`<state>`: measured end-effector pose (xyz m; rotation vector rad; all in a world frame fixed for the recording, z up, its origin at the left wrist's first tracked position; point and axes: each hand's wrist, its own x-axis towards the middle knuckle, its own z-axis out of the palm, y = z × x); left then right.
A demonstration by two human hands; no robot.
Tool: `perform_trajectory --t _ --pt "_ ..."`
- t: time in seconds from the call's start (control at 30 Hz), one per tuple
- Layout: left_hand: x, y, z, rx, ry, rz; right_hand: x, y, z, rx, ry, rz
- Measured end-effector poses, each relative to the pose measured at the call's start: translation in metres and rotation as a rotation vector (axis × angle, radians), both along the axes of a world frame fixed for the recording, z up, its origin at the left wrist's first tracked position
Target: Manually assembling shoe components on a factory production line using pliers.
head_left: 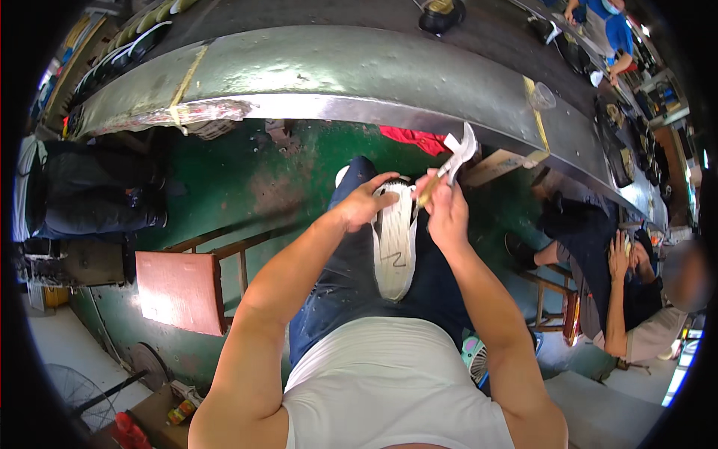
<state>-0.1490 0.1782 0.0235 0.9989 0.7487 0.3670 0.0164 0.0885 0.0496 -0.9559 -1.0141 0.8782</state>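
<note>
A shoe (394, 243) lies bottom up across my lap, its pale underside facing me and a dark zigzag line drawn near the close end. My left hand (366, 202) grips its far end, thumb on the underside and fingers around the edge. Beside that end, my right hand (448, 213) is closed around the yellowish handle of a hammer (465, 148). The curved metal head points up and away from me, apart from the shoe. Dark material shows at the shoe's far tip, partly covered by my fingers.
A metal-edged workbench (314, 67) with a dark belt spans the far side. Shoes (441, 16) stand on it, beside a clear cup (542, 96). A stool (179, 288) is at my left. A seated co-worker (628, 299) is at right; red cloth (413, 138) hangs below the bench.
</note>
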Motion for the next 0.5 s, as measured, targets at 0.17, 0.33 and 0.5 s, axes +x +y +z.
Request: perform_trajectory --t 0.17,0.33,0.5 --pt "0.033 0.003 -0.013 0.014 0.307 -0.192 0.012 -0.063 -0.076 -0.28 -0.474 -0.184" --pt "0.051 -0.015 -0.024 -0.068 0.258 -0.152 0.004 -0.138 -0.036 -0.517 0.285 -0.194" --pt "0.043 -0.069 -0.008 0.593 0.689 -0.233 0.036 -0.18 -0.001 -0.595 0.893 0.047"
